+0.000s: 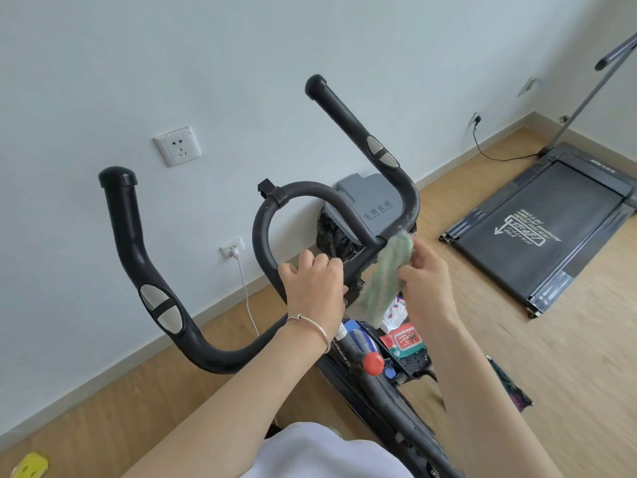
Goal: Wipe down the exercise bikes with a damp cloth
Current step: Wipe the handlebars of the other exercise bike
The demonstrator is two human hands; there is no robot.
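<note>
The cloth (382,277) is pale green streaked with white, nubbly, bunched into a long strip. It lies against the black handlebar (125,229) beside its centre, pinched by the right grip (425,274). The left grip (315,284) clasps the inner loop bar (258,236).

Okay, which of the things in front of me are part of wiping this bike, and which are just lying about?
For the job: handlebars, gripped by the left hand; green cloth, pinched in the right hand.
Lying about: treadmill, grey bin, wipes packet, wall socket.
</note>
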